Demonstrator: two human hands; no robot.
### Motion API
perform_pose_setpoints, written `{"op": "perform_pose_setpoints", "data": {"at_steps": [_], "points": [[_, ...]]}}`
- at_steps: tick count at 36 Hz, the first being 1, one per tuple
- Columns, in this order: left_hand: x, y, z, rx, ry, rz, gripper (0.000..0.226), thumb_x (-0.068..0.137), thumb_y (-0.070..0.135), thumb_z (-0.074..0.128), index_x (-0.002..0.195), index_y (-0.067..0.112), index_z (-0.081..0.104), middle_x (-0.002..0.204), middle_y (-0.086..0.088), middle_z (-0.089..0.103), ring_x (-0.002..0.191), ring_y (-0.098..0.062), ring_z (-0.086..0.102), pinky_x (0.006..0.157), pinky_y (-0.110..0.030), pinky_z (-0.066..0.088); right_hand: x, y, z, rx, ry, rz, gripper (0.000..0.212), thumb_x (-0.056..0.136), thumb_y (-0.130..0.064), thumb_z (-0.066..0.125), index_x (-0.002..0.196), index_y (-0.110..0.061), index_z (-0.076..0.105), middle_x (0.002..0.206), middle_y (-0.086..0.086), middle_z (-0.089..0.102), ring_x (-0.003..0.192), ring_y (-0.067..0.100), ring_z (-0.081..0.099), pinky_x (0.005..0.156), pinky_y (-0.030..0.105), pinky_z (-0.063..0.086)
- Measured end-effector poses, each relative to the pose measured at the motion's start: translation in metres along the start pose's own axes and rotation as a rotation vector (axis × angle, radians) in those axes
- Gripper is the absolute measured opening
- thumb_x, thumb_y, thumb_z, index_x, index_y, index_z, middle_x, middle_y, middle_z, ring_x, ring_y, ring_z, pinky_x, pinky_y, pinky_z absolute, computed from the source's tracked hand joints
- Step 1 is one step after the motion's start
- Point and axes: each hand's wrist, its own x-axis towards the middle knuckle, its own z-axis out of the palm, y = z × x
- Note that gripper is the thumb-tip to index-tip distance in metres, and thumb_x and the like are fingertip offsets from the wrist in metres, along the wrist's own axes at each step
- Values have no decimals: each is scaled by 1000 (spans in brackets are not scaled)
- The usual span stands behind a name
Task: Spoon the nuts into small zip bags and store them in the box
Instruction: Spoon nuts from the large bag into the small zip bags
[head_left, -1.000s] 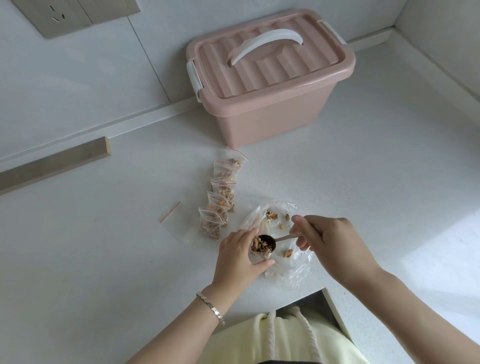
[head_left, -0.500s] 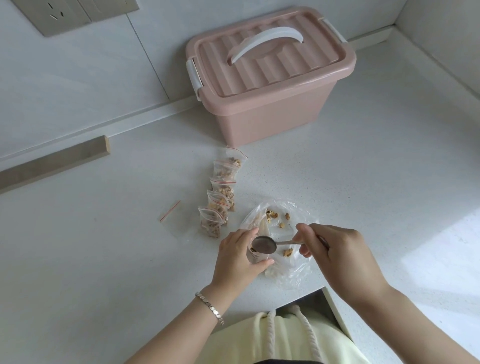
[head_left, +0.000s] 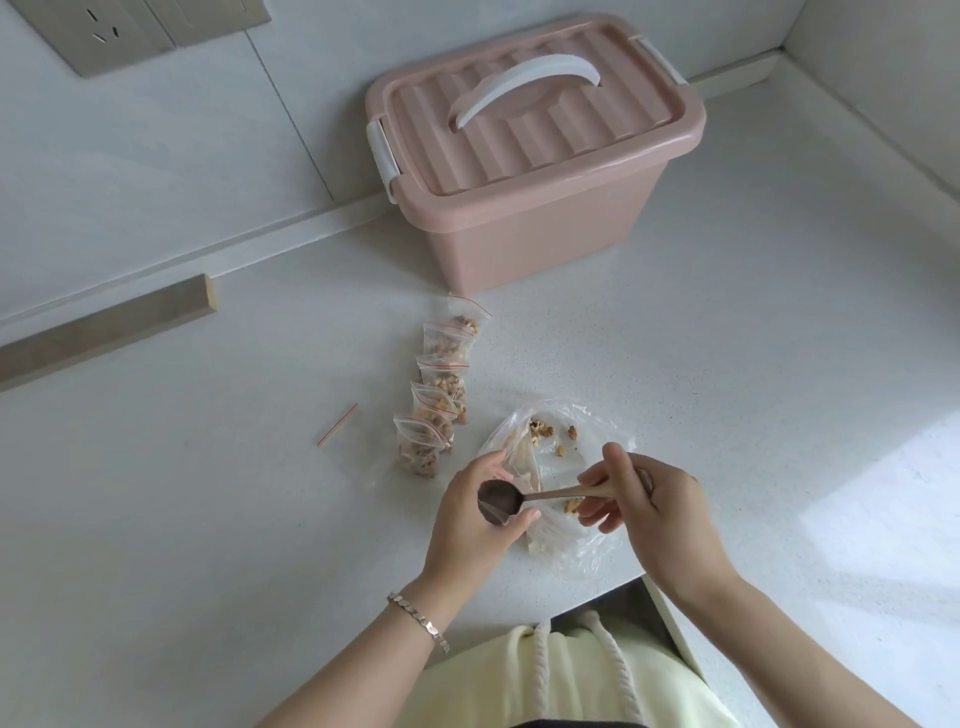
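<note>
My left hand (head_left: 470, 525) curls around a small zip bag that is almost wholly hidden in the palm. My right hand (head_left: 649, 506) pinches the handle of a metal spoon (head_left: 497, 501), whose empty bowl sits over the bag's mouth. Under both hands lies a large clear plastic bag (head_left: 558, 439) with a few loose nuts (head_left: 543, 431) on it. Several filled small zip bags (head_left: 439, 395) lie in a row just left of it. An empty zip bag with a red strip (head_left: 337, 424) lies further left. The pink box (head_left: 535, 150) stands at the back with its lid shut.
The white counter (head_left: 753, 389) ends in a cut-out edge (head_left: 660, 608) right in front of my body. A wooden strip (head_left: 109, 332) lies along the wall at the left. A wall socket (head_left: 104, 31) sits at the top left.
A second ago the spoon held nuts above the small bag. Its bowl then went empty over the bag's mouth, and it now sits slightly further left inside my left hand's grasp.
</note>
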Motion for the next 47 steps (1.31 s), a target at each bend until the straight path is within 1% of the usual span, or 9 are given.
{"op": "perform_pose_setpoints", "data": {"at_steps": [6, 13, 16, 20, 27, 30, 33, 39, 47], "points": [[-2, -6, -1, -20, 132, 63, 60, 67, 15, 81, 109, 42, 48, 106, 18, 57, 105, -4, 53, 89, -4, 34, -6, -6, -21, 52, 181, -135, 40, 84, -40, 38, 70, -15, 66, 61, 2, 69, 51, 11, 62, 52, 16, 48], [-8, -11, -1, -107, -2, -72, 69, 67, 12, 80, 118, 38, 40, 108, 17, 56, 105, 16, 43, 82, 3, 29, 3, 20, -50, -197, 272, -160, 43, 84, -47, 35, 74, -18, 65, 55, -3, 65, 59, 4, 63, 57, 15, 49], [-9, -15, -1, -144, -41, -160, 65, 68, 13, 80, 118, 32, 44, 108, 16, 58, 110, 10, 43, 81, 7, 26, 5, 36, -53, -349, 223, -203, 43, 88, -54, 34, 73, -27, 64, 57, -9, 64, 61, 0, 62, 61, 19, 50], [-9, -15, -1, -56, -65, -124, 32, 68, 14, 79, 88, 26, 56, 104, 9, 57, 102, 0, 51, 75, 3, 33, 4, 42, -47, -516, 185, -262, 53, 89, -50, 33, 72, -14, 68, 56, -8, 62, 51, 8, 60, 51, 31, 51], [-10, -13, -1, 50, -53, -29, 36, 69, 18, 78, 77, 34, 48, 95, 14, 55, 100, -3, 50, 79, -2, 34, 4, 55, -45, -781, 221, -336, 70, 93, -58, 17, 61, -11, 59, 48, 3, 55, 44, 26, 56, 37, 35, 46], [-9, -10, -1, 59, -82, -43, 35, 70, 20, 78, 82, 34, 48, 96, 14, 52, 100, -3, 48, 80, -3, 34, 2, 54, -43, -638, 202, -220, 56, 93, -51, 31, 66, -12, 63, 54, 0, 60, 51, 21, 61, 48, 40, 51], [-9, -9, -1, 56, -106, -57, 38, 69, 21, 79, 88, 35, 48, 97, 16, 50, 102, 1, 46, 81, -3, 33, 3, 52, -43, -308, 194, -49, 34, 94, -31, 44, 70, -18, 64, 59, 0, 65, 54, 10, 62, 58, 25, 52], [-7, -13, -1, 93, -75, -4, 42, 66, 16, 81, 91, 29, 49, 111, 17, 38, 113, 3, 37, 86, 4, 22, 12, 70, -43, 132, 257, 295, 40, 98, -29, 39, 80, -4, 64, 60, 11, 68, 56, 20, 67, 50, 21, 55], [-8, -12, -1, -1, -103, -125, 27, 72, 14, 76, 86, 16, 53, 148, 5, 7, 136, 2, -2, 70, 14, 11, 6, 71, -34, 122, 259, 283, 38, 98, -27, 39, 81, -4, 64, 63, 12, 69, 58, 21, 67, 54, 24, 56]]}}
